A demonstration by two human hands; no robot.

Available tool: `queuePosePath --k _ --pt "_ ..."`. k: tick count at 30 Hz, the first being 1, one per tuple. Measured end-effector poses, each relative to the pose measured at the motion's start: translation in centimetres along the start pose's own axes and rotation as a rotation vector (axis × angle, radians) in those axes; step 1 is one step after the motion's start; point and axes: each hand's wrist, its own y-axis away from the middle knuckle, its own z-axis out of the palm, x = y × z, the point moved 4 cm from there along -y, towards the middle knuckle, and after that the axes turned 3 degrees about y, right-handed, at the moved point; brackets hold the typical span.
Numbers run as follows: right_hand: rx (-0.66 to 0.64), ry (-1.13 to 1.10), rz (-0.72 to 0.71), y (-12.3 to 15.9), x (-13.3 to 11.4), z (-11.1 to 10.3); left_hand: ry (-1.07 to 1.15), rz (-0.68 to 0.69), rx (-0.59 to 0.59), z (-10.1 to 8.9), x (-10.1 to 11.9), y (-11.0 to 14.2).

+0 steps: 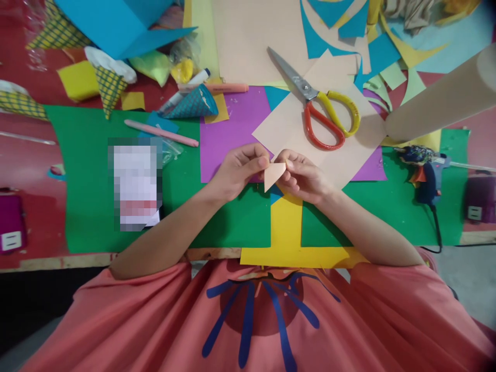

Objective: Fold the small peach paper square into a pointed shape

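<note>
A small peach paper triangle [274, 175] is held up between my hands, above the green sheet. My left hand [242, 170] pinches its upper left corner between thumb and fingers. At the upper right corner, the thumb and forefinger of my right hand [304, 175] are closed on the same piece. Just beyond my hands lies a larger peach paper sheet [284, 126], on top of a purple sheet [222, 155]. Scissors [310, 95] with one red and one yellow handle rest on the peach sheet, their blades partly spread.
A glue gun [429, 178] with its cord lies at right, near a leaning cardboard tube [445, 95]. Left of my hands are a pink pen [163, 133] and a blurred-out phone [135, 186]. Paper cones, including a blue one [197, 102], and paper offcuts [403, 82] lie further back.
</note>
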Motion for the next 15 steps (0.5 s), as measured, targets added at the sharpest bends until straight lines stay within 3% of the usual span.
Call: queuePosePath --k 8,15 --pt "0.169 0.116 -0.012 -0.1 -1.0 -0.9 -0.217 0.125 0.077 -1.9 0.2 -0.6" --pt "0.307 0.290 -0.127 0.1 -2.8 -1.9 -0.495 0.151 0.226 -3.6 2.4 -1.1"
